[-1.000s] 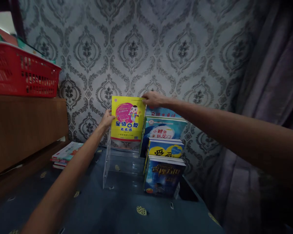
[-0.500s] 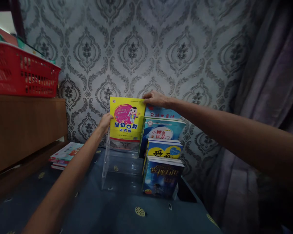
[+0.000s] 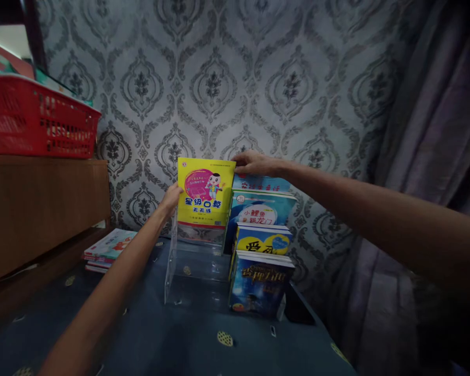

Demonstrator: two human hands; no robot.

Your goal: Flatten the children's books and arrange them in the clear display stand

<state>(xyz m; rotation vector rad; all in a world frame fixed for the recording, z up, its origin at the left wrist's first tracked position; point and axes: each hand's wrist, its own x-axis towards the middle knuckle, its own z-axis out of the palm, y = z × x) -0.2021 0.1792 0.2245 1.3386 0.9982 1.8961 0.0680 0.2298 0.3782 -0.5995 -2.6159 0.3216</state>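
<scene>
The left hand (image 3: 173,197) pinches the left edge of a yellow book (image 3: 203,214), and the right hand (image 3: 254,163) grips its top right corner. The book stands up at the far left of a clear rack (image 3: 198,266), beside more books (image 3: 263,282) on the right.

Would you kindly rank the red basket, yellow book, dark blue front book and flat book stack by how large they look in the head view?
1. Red basket, though cut off by the picture's edge
2. Yellow book and dark blue front book: too alike to rank
3. Flat book stack, partly hidden
</scene>
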